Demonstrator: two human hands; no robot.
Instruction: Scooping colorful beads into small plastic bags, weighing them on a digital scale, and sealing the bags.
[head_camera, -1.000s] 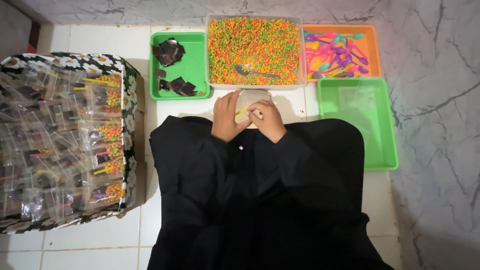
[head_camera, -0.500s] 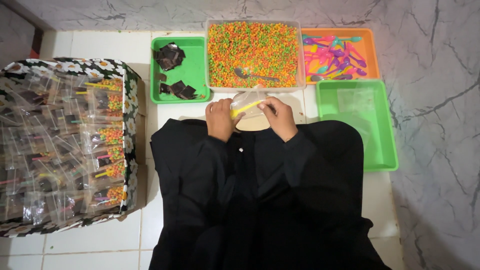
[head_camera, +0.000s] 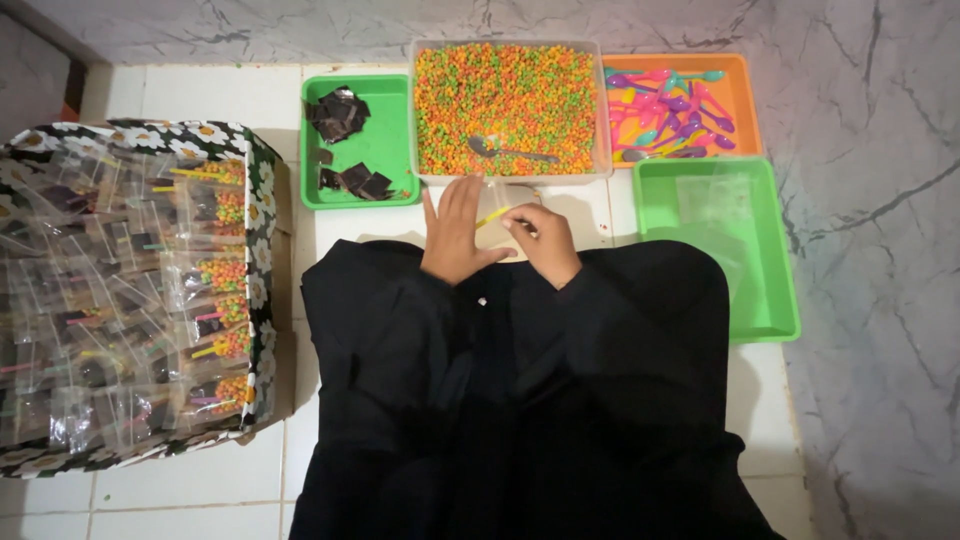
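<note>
Yellow plastic spoon (head_camera: 492, 215) pinched in right hand (head_camera: 545, 243) over clear plastic pouch (head_camera: 500, 200), left hand (head_camera: 455, 232) flat and released beside it; likely to slip sideways, nudging clear tub of coloured beads (head_camera: 505, 95) just beyond fingertips.

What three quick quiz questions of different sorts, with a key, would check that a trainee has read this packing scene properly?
1. True or false: the metal spoon lies in the clear tub of coloured pellets.
2. Which tray holds the small plastic spoons? A the orange tray; B the small green tray; C the large green tray.
3. What thin thing shows between the left hand and the right hand?

Key
1. True.
2. A.
3. A yellow stick, over a clear bag on the floor; how the fingers grip it cannot be told.
</note>
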